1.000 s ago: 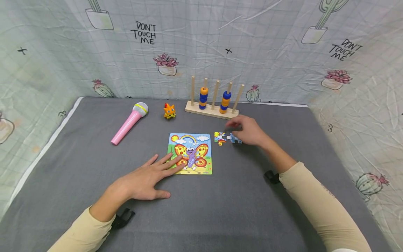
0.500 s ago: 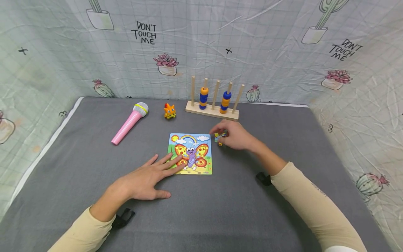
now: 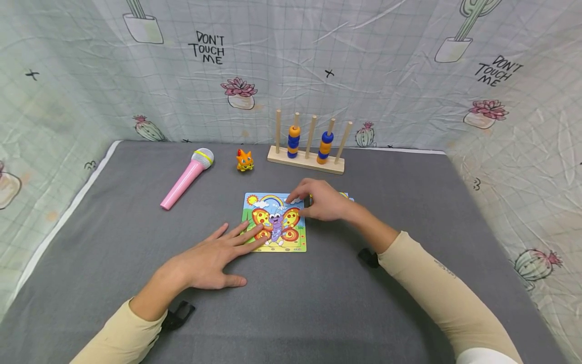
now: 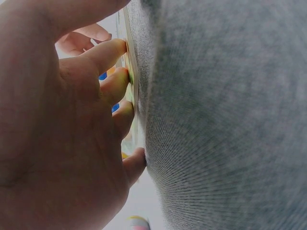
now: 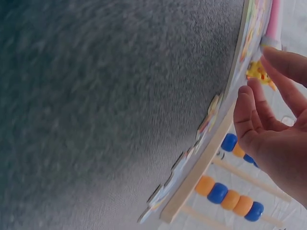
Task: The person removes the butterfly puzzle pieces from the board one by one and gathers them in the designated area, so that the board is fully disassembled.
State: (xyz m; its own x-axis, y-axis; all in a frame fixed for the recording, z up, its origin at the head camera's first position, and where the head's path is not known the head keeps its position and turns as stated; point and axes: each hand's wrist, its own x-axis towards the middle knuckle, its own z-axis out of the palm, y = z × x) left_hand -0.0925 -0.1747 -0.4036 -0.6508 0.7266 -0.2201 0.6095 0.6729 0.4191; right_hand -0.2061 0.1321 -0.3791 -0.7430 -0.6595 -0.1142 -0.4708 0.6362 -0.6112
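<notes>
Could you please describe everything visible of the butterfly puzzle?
The butterfly puzzle is a thin, squarish board, seemingly wood or card, picturing a purple butterfly beneath a sun and rainbow. It lies flat on the grey cloth. The left hand rests fingers on its lower left; the right hand is at its upper right, contact unclear.

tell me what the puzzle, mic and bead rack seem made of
Puzzle: perhaps thin wood or stiff card; printed face, pale edge in the wrist views.
Mic: probably plastic; smooth, evenly pink handle.
Rack: likely bare wood; pale tan, matt. Its beads: plastic or painted wood; strong solid colours, slight shine.
</notes>
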